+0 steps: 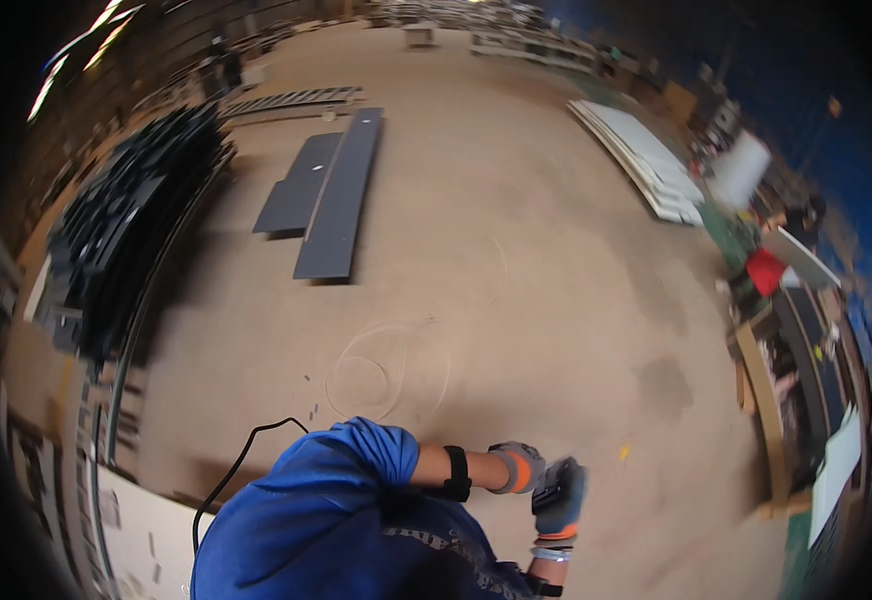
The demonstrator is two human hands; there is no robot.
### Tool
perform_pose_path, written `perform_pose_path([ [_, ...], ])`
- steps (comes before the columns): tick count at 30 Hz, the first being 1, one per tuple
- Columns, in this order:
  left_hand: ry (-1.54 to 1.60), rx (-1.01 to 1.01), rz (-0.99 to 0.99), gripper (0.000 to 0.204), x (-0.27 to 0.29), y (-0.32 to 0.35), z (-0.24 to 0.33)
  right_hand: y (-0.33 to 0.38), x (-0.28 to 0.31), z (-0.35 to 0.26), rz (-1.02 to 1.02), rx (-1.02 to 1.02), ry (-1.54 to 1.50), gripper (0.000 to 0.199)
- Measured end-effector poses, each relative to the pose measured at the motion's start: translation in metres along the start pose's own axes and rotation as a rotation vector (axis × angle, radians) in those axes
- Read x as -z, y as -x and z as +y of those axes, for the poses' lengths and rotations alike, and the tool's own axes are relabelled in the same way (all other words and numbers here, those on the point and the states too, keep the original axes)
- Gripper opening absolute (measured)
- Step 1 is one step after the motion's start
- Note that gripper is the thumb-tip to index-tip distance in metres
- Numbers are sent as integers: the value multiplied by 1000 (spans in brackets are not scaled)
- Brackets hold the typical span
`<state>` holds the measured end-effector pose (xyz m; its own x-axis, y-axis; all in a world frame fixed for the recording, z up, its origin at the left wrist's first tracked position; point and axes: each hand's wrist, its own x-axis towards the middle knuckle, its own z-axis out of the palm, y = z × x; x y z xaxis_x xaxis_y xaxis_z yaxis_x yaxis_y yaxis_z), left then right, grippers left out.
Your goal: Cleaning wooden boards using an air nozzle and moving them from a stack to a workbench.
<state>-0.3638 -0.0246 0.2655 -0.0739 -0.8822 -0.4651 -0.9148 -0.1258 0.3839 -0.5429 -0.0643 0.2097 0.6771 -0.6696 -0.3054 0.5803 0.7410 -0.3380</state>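
Note:
Both my hands wear grey work gloves with orange trim, and they meet in front of me, right of centre near the bottom. My left hand (518, 468) reaches across from the left out of a blue sleeve, with a black band around its forearm. Its fingers are mostly hidden. Right beside it, my right hand (559, 497) points upward, with bands at its wrist. Its dark fingers look curled and are somewhat blurred; whether anything lies in them does not show. Below both hands is the bare brown floor (476, 320).
Dark grey panels (341, 200) lie on the floor ahead to the left. A tall stack of dark boards (136, 220) stands farther left. White panels (641, 160) are piled at the far right. A wooden frame (766, 410) stands along the right side. A black cable (246, 445) loops beside my left shoulder.

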Motion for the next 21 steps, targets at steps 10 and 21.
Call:
perform_pose_path([
  [10, 283, 10, 25, 45, -69, 49, -58, -70, 56, 69, 118, -587, 330, 45],
  [21, 655, 685, 123, 62, -150, 212, -139, -152, 55, 92, -54, -872, 220, 26],
])
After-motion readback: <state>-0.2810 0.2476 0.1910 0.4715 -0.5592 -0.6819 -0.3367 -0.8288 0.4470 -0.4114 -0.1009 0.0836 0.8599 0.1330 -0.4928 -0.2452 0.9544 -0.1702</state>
